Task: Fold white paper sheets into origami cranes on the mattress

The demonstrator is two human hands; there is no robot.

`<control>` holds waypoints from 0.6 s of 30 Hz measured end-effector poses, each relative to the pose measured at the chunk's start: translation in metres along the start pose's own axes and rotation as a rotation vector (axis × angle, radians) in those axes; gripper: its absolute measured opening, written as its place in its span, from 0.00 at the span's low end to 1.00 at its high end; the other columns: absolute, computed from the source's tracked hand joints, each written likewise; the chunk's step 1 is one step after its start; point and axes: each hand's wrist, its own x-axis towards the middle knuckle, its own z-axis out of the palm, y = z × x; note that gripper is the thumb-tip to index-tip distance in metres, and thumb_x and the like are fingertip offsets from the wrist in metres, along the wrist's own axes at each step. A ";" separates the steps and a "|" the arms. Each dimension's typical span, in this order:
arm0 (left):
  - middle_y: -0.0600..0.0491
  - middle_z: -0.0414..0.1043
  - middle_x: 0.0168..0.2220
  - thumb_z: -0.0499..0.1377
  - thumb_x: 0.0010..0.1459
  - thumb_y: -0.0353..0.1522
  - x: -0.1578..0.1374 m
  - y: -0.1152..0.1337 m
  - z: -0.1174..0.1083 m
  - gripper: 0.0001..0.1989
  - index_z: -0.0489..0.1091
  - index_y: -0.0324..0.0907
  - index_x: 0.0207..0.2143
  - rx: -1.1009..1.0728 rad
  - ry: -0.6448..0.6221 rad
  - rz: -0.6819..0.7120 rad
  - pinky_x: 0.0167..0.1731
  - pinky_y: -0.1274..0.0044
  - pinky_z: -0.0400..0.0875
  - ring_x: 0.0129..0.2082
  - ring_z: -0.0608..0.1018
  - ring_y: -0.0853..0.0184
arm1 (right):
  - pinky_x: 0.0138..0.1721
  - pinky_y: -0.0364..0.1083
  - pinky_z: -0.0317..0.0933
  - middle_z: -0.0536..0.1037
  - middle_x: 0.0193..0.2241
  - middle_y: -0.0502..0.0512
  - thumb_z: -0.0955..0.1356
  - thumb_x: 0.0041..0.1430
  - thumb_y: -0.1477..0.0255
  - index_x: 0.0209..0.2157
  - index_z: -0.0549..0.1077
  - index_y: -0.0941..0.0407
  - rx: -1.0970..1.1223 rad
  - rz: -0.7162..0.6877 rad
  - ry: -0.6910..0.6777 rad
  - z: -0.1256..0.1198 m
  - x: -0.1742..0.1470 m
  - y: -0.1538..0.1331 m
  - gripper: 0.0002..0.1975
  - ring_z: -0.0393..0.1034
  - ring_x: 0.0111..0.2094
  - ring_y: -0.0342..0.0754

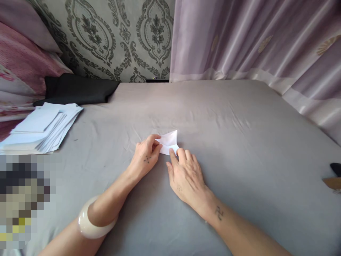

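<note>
Pinching left end of folded white paper [168,139] between thumb and curled fingers of left hand [146,154], forearm aslant. Holding it between hands, at grey cloth [239,124]. Touching right end with right hand [186,172], palm down, loosely open.

Soft, moderate light across the grey sheet [239,142], seemingly from the left as I see it. Small glare on the white bangle [93,230]; faint shadow to the right of the left forearm [112,202], another just right of the folded paper [169,138]. Satin sheen along the curtain [226,42]. Far end tinted pinkish, near side bluish. Left hand [146,154] and right hand [186,173] fairly sharp. Wide-lens stretch at the edges; coarse pixel blocks [23,199] at lower left.
</note>
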 end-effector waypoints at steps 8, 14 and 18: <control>0.55 0.76 0.31 0.51 0.60 0.31 -0.001 -0.003 0.000 0.11 0.64 0.43 0.45 -0.063 -0.011 0.020 0.35 0.74 0.69 0.28 0.74 0.69 | 0.40 0.51 0.62 0.72 0.43 0.62 0.59 0.67 0.70 0.58 0.64 0.64 0.008 -0.027 0.019 -0.003 -0.009 0.006 0.21 0.64 0.40 0.52; 0.54 0.75 0.33 0.52 0.59 0.32 -0.004 0.001 -0.007 0.12 0.65 0.44 0.46 -0.105 -0.056 0.015 0.35 0.74 0.69 0.29 0.73 0.69 | 0.37 0.50 0.62 0.72 0.38 0.60 0.59 0.67 0.72 0.50 0.69 0.62 -0.001 -0.064 0.055 -0.004 -0.016 0.008 0.16 0.65 0.36 0.50; 0.54 0.72 0.36 0.55 0.58 0.31 -0.006 0.002 -0.014 0.16 0.65 0.46 0.50 -0.092 -0.095 0.113 0.34 0.75 0.68 0.33 0.73 0.67 | 0.35 0.48 0.59 0.72 0.33 0.56 0.59 0.66 0.74 0.36 0.73 0.57 0.031 -0.050 0.130 -0.003 -0.014 0.011 0.11 0.65 0.34 0.48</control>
